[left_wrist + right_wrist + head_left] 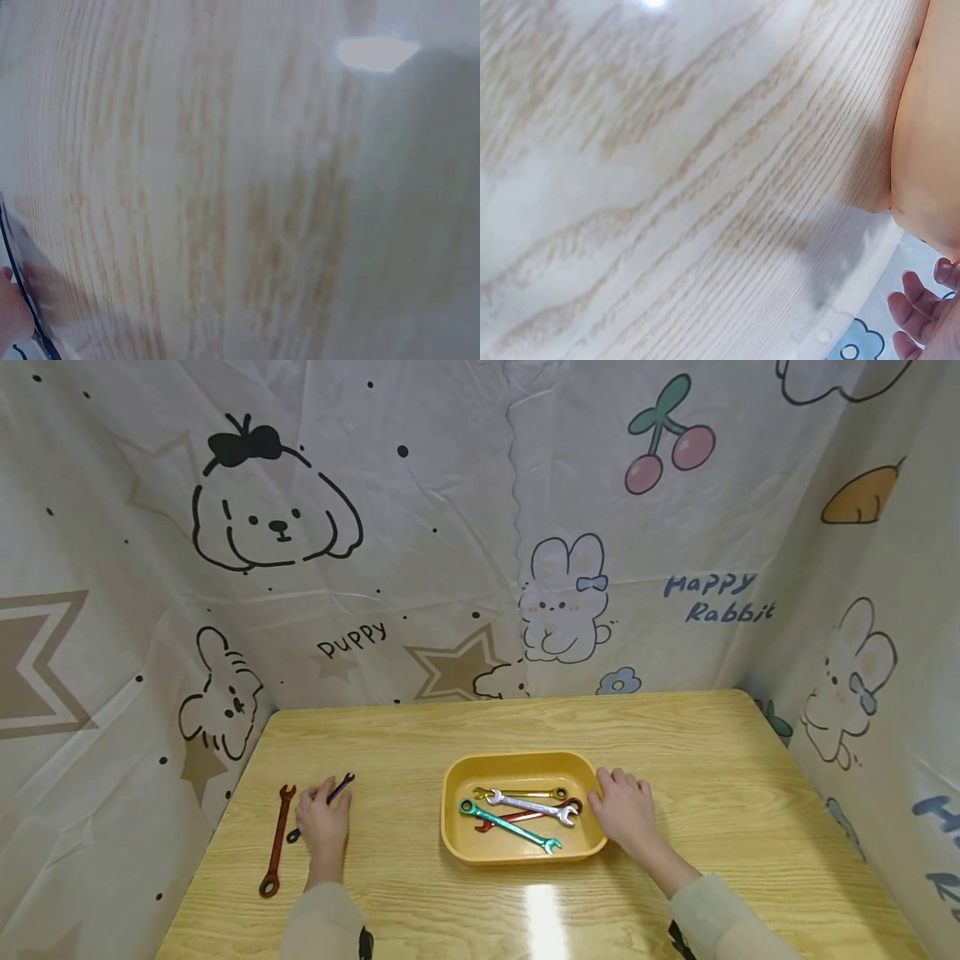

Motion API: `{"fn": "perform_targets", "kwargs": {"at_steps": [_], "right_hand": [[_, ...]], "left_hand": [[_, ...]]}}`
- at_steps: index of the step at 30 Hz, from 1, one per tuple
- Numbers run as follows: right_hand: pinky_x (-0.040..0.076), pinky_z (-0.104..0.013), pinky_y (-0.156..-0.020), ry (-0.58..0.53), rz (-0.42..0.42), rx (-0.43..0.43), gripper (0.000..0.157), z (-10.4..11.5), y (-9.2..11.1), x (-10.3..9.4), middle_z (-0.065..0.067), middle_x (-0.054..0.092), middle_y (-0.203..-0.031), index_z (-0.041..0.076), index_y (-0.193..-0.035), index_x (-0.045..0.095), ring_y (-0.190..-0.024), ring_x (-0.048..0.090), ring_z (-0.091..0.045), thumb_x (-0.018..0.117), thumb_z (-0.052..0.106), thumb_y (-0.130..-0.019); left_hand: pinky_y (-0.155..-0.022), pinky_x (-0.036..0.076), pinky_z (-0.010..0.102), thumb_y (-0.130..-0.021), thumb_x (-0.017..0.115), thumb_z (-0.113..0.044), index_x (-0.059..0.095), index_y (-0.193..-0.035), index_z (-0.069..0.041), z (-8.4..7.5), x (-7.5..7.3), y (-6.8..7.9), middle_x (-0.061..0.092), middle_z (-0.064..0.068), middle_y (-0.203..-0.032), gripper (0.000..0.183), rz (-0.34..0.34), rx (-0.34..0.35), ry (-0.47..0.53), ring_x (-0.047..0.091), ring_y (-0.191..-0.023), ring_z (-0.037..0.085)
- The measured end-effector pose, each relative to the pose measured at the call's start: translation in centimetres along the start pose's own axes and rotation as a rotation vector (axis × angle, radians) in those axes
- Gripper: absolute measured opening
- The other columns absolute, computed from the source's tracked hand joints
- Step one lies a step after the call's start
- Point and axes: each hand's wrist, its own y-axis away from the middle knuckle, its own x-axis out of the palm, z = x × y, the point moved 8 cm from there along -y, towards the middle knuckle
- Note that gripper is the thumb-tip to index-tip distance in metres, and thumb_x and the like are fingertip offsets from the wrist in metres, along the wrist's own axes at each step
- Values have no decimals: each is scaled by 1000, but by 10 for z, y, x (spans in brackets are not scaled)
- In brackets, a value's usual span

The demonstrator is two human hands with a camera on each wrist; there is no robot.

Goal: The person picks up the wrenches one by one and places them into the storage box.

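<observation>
My left hand (322, 822) is over a dark purple combination wrench (341, 787) lying aslant on the table, and its thumb and fingers pinch the shaft. The palm hides the wrench's middle. Left of that hand lies a longer dark red wrench (278, 843). My right hand (626, 810) holds the right rim of a yellow plastic bin (517, 858); several of its fingers (911, 319) show outside the wall in the right wrist view. In the bin are a green wrench (510, 827), a silver wrench (532, 806), a gold wrench (525, 793) and a red wrench (491, 821), overlapping.
The wood-grain table (405, 902) carries the bin near its middle. A printed cloth (450, 527) hangs along the back and both sides. Bright light reflects off the tabletop in front of the bin.
</observation>
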Motion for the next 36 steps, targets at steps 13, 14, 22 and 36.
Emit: {"fn": "perform_targets", "kwargs": {"at_steps": [13,14,22,36], "right_hand": [[32,-53,-86,-8,-2,-1,37,0,0,-2,-16,55,-103,4,-117,52,-97,51,-35,48,29,-89],[32,-53,-86,-7,-1,0,38,0,0,-1,-17,55,-103,4,-117,52,-97,51,-35,48,29,-89],[32,-54,-87,-2,10,4,39,-1,-1,2,-17,55,-106,4,-119,51,-99,51,-36,48,30,-90],[32,-54,-87,4,3,-1,38,-1,-1,2,-17,55,-105,4,-118,52,-99,51,-35,47,30,-90]], "left_hand": [[-98,5,60,-88,60,-29,52,-127,-10,17,5,-3,32,23,-127,44,30,-96,104,21,-121,45],[-97,6,60,-87,60,-29,54,-126,-11,17,5,-3,33,22,-127,43,25,-101,104,21,-121,45],[-94,8,57,-87,62,-24,63,-115,-9,14,1,0,38,21,-120,32,-31,-147,100,27,-115,44],[-94,11,55,-86,63,-21,68,-104,-8,15,1,4,47,21,-114,23,-106,-195,95,33,-111,41]]}}
